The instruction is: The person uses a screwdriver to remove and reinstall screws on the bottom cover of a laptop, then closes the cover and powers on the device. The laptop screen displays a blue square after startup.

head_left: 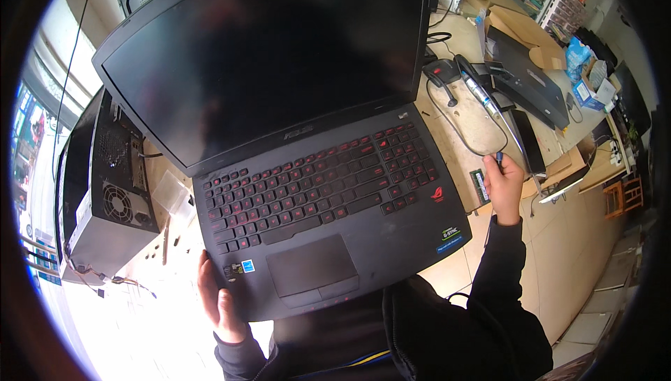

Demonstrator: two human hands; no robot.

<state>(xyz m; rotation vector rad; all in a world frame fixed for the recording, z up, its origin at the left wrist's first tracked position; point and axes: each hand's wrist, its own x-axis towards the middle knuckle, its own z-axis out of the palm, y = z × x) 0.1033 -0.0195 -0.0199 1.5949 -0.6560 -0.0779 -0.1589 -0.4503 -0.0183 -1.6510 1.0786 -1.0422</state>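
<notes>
Two hands are busy: the left hand (pixel 218 302) holds the near left corner of the open black laptop (pixel 328 220) on the bench (pixel 475 122), while the right hand (pixel 504 184), off its right side, pinches a small blue-tipped tool (pixel 499 159).

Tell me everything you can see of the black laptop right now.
The black laptop lies open on the wooden workbench, turned at an angle. Its screen is dark, tilted back. The keys have red lettering; a trackpad sits below them, with small stickers on the palm rest. The shell looks like matte plastic. The left hand grips its near left corner; the right hand is apart, beside its right edge.
</notes>
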